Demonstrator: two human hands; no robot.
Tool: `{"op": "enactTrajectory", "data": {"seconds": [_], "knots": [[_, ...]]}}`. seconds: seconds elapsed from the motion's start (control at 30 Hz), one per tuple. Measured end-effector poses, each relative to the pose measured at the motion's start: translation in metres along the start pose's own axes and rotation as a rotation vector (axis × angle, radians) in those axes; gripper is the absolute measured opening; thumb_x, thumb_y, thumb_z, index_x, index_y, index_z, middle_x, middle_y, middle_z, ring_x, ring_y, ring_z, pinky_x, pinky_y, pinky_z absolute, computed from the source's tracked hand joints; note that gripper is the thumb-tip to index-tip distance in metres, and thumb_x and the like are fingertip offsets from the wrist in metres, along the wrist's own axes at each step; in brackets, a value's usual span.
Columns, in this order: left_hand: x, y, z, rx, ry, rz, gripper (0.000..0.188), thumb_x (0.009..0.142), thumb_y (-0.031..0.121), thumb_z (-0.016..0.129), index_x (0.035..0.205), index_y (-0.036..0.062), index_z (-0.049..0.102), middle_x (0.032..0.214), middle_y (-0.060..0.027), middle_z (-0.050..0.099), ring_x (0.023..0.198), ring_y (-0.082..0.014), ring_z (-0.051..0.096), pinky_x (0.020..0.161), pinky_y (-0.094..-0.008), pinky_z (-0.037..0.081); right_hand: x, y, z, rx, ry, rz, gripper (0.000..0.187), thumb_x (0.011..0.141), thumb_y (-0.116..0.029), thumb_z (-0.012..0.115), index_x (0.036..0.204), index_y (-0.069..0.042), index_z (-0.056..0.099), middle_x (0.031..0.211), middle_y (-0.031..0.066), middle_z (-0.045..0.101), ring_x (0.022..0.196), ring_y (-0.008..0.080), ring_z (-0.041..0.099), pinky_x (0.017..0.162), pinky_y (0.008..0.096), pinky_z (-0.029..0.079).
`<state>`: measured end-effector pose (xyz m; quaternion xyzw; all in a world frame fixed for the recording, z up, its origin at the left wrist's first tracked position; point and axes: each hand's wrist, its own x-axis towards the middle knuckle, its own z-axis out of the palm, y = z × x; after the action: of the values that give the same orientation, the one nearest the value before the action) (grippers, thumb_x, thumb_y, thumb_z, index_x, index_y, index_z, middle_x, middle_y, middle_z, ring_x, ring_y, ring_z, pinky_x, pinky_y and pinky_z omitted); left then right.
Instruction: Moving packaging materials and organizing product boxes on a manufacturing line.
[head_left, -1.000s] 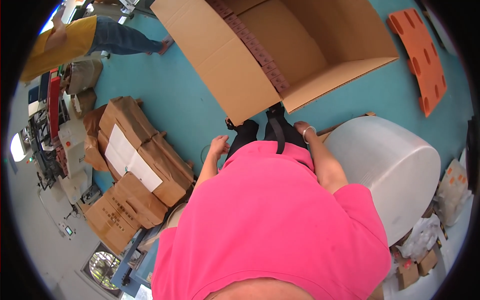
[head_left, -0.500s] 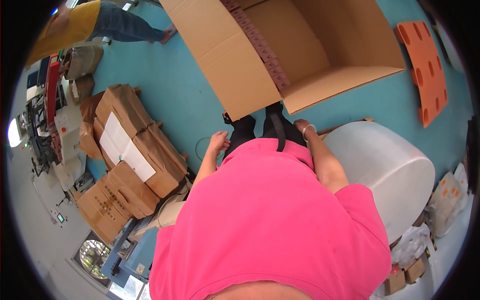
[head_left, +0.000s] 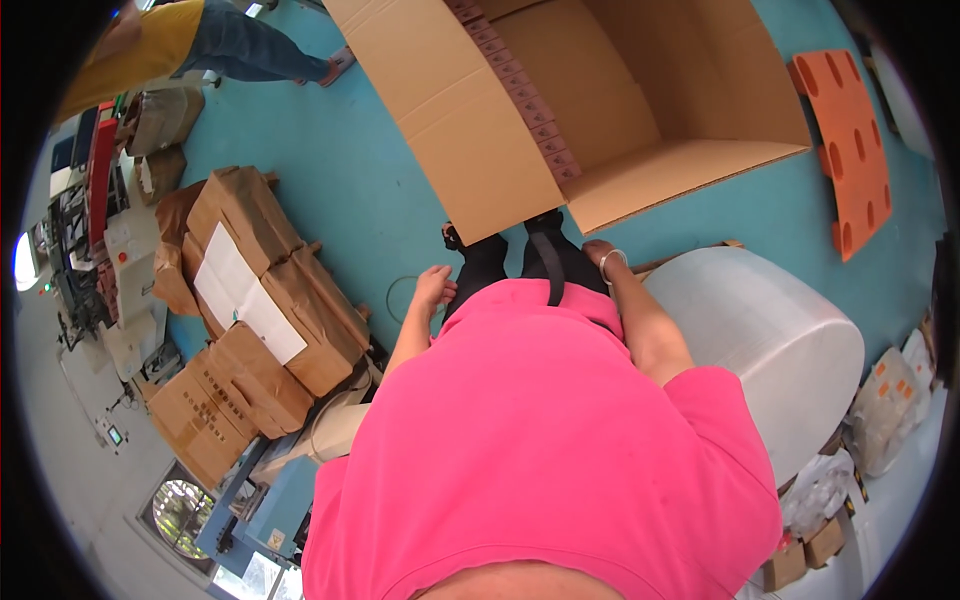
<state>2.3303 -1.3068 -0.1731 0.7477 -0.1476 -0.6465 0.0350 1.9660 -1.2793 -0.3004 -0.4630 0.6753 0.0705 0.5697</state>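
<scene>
My left hand (head_left: 434, 287) hangs beside my left thigh, holding nothing, its fingers loosely bent and a little apart. On the other side my right hand (head_left: 597, 250) is down by my right thigh, below a pale bracelet (head_left: 613, 258); its fingers are mostly hidden. Ahead of my feet stands a large cardboard carton (head_left: 460, 130) with its flaps spread. A row of small pinkish-brown boxes (head_left: 520, 95) lines its left inner side, and bare cardboard shows in the rest of its visible inside. Neither hand touches the carton.
Brown paper-wrapped bundles (head_left: 320, 330) are stacked at left, near a blue machine (head_left: 285, 505). A roll of translucent wrap (head_left: 760, 340) stands close on my right. An orange slotted panel (head_left: 850, 150) lies farther right. A person in yellow (head_left: 150, 50) is at far left.
The view has shifted very slightly. Both my hands stay hanging by my thighs, and the carton and its small boxes stay as they were.
</scene>
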Motion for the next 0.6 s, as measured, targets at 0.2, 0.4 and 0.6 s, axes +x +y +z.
{"op": "enactTrajectory", "data": {"seconds": [0.2,0.4,0.6], "knots": [[-0.002,-0.001,-0.007,-0.012,0.031,-0.013,0.032,0.082,0.027,0.048,0.106,0.0058,0.049,0.067,-0.0076,0.055,0.046,-0.0126,0.048,0.042,-0.0244,0.041,0.006,-0.013,-0.005,-0.351,-0.152,-0.153,0.028,0.077,-0.022,0.037,0.087,-0.005,0.058,0.102,0.0155,0.054,0.099,0.0296,0.047,0.085,0.0335,0.037],[0.000,0.009,-0.019,-0.017,0.016,-0.013,0.028,0.081,0.027,0.049,0.100,0.0062,0.051,0.062,-0.0062,0.053,0.043,-0.0119,0.044,0.039,-0.0246,0.038,0.076,0.048,0.033,-0.359,0.009,-0.285,0.027,0.077,-0.020,0.037,0.085,-0.005,0.059,0.101,0.0159,0.054,0.096,0.0303,0.050,0.081,0.0358,0.039],[0.025,-0.003,-0.043,0.419,-0.075,0.431,0.018,0.080,0.023,0.046,0.078,0.0052,0.051,0.059,-0.0095,0.053,0.044,-0.0222,0.048,0.047,-0.0353,0.041,0.071,0.031,0.058,-0.155,0.030,0.150,0.039,0.081,-0.028,0.031,0.092,-0.002,0.058,0.104,0.0207,0.052,0.095,0.0345,0.051,0.077,0.0437,0.041]]}}
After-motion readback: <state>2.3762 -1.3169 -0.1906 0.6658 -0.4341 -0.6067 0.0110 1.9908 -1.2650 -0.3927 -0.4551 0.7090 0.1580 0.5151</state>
